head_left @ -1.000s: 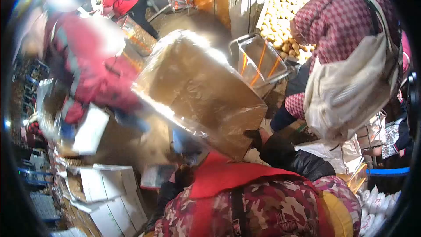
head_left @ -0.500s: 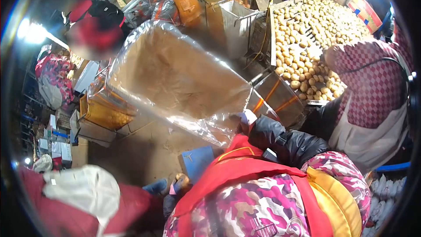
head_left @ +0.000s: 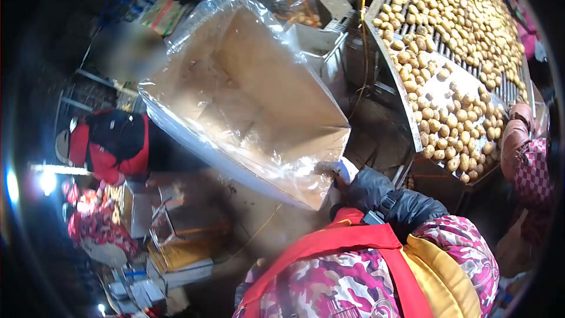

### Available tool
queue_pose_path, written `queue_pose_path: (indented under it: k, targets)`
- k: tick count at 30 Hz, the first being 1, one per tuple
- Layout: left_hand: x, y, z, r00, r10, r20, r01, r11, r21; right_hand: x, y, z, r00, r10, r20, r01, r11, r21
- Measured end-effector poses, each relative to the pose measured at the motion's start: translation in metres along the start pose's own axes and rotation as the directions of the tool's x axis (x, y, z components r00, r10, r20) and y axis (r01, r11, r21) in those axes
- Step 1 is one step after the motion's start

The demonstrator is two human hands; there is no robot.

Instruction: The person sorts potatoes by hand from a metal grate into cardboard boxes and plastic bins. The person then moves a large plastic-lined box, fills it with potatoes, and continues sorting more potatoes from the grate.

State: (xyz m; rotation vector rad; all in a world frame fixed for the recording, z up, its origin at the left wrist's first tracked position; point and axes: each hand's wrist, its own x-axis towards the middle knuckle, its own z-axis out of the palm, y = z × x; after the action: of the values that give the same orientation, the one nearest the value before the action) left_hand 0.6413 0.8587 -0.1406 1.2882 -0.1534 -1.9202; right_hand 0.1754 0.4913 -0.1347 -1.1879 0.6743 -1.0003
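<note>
My right hand (head_left: 336, 171), in a pale glove with a black sleeve behind it, grips the near corner of a large cardboard box (head_left: 259, 100). The box is lined with a clear plastic bag (head_left: 194, 20) that folds over its rim. It is tilted, with its open side facing me, and nothing lies inside. My left hand is hidden behind my red and camouflage-patterned jacket. Right of the box, a slatted sorting table (head_left: 385, 68) carries many potatoes (head_left: 459, 41).
A person's hand and checkered sleeve (head_left: 527, 159) reach in at the right edge beside the potatoes. Another person in red and black (head_left: 109, 141) stands at the left. Stacked cartons (head_left: 176, 247) sit low on the left. Metal bins (head_left: 321, 41) stand behind the box.
The lined box has swung up and turned its open side toward me, my right hand still on its corner. The view has shifted toward the potato table, and the checkered-sleeve person now sits at the right edge.
</note>
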Motion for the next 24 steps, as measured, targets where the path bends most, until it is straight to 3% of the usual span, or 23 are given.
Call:
queue_pose_path:
  k: [1, 3, 5, 7, 9, 10, 11, 13, 14, 15, 19, 24]
  targets:
    - [0.015, 0.033, -0.008, 0.995, -0.033, 0.096, 0.036, 0.999, -0.032, 0.016, 0.003, -0.003, 0.999, -0.005, -0.039, 0.005, 1.000, 0.001]
    - [0.056, 0.075, -0.020, 0.987, -0.061, 0.151, 0.065, 0.998, -0.026, 0.036, -0.061, -0.011, 0.993, -0.118, 0.002, 0.112, 0.934, -0.339]
    - [0.102, 0.104, -0.041, 0.999, -0.044, 0.025, 0.045, 0.999, -0.014, 0.069, -0.032, -0.025, 0.992, -0.018, -0.129, 0.019, 1.000, 0.003]
    - [0.145, 0.143, -0.029, 0.999, -0.043, 0.032, 0.037, 0.981, 0.189, 0.096, -0.051, -0.038, 0.984, -0.030, -0.178, 0.030, 1.000, -0.003]
    - [0.185, 0.193, 0.010, 0.991, -0.030, 0.132, -0.037, 0.879, 0.476, 0.124, -0.079, -0.051, 0.968, -0.021, -0.252, 0.004, 0.998, -0.066]
    - [0.195, 0.225, 0.057, 0.978, -0.033, 0.205, -0.103, 0.781, 0.616, 0.128, -0.130, -0.048, 0.957, -0.178, -0.229, 0.090, 0.932, -0.351]
    - [0.217, 0.242, 0.060, 0.976, -0.027, 0.216, -0.142, 0.673, 0.726, 0.137, -0.158, -0.045, 0.934, -0.317, -0.162, 0.161, 0.782, -0.602]
    - [0.257, 0.279, 0.072, 0.971, -0.015, 0.237, -0.211, 0.405, 0.890, 0.179, -0.172, -0.042, 0.871, -0.240, -0.428, 0.221, 0.971, -0.096]
    - [0.269, 0.298, 0.098, 0.978, -0.014, 0.207, -0.185, 0.384, 0.904, 0.201, -0.180, -0.040, 0.813, -0.195, -0.549, 0.322, 0.935, 0.146]
    - [0.287, 0.315, 0.112, 0.980, -0.024, 0.198, -0.174, 0.381, 0.908, 0.221, -0.208, -0.050, 0.857, 0.136, -0.496, 0.149, 0.857, 0.493]
    - [0.368, 0.383, 0.150, 0.985, -0.080, 0.154, -0.096, 0.483, 0.870, 0.324, -0.186, -0.117, 0.780, 0.245, -0.576, 0.159, 0.812, 0.561]
    - [0.467, 0.477, 0.174, 0.980, -0.163, 0.113, -0.003, 0.560, 0.829, 0.446, -0.162, -0.207, 0.589, 0.373, -0.717, 0.228, 0.774, 0.590]
